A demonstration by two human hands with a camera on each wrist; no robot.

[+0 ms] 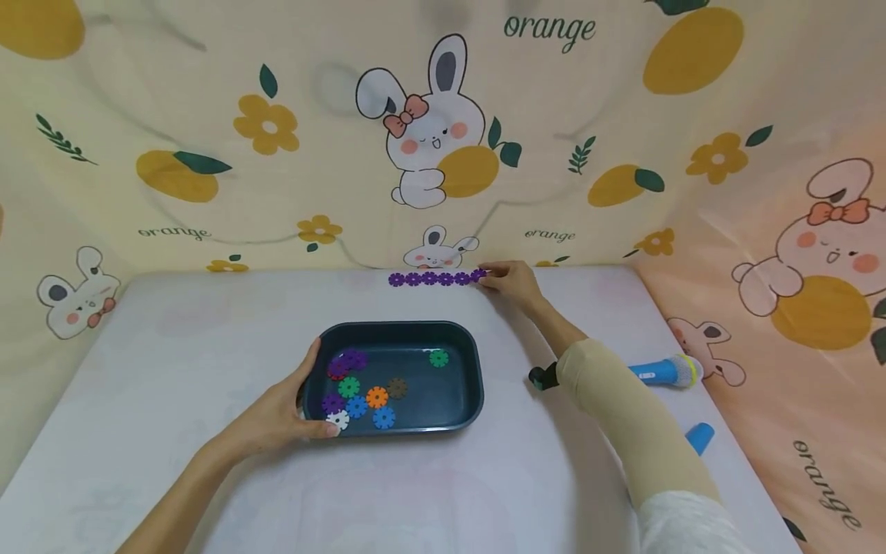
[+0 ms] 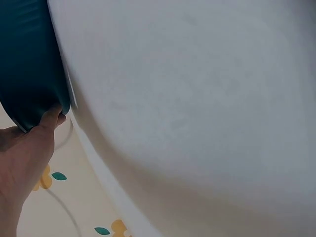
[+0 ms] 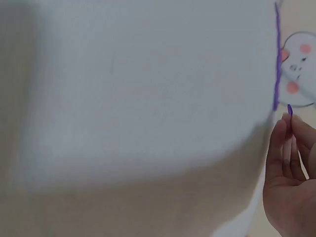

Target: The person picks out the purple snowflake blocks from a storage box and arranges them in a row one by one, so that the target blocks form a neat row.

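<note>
My left hand [image 1: 280,412] grips the left end of a dark blue rectangular tray [image 1: 477,385], its thumb at the near left corner. Inside lie several notched plastic discs, among them an orange disc [image 1: 377,397], a green disc [image 1: 439,358] and a white disc [image 1: 338,420]. At the table's far edge a row of purple discs [image 1: 429,278] runs left to right. By its right end my right hand [image 1: 514,282] pinches one purple disc [image 3: 290,110] between thumb and fingertips. In the right wrist view that disc is edge-on, slightly apart from the row [image 3: 277,59].
On the right of the white table [image 1: 208,331] lies a blue toy microphone [image 1: 657,372], partly behind the right forearm. A black object [image 1: 543,377] pokes out left of that arm, and a blue piece [image 1: 701,437] lies nearer. A printed cloth [image 1: 277,185] hangs behind the table.
</note>
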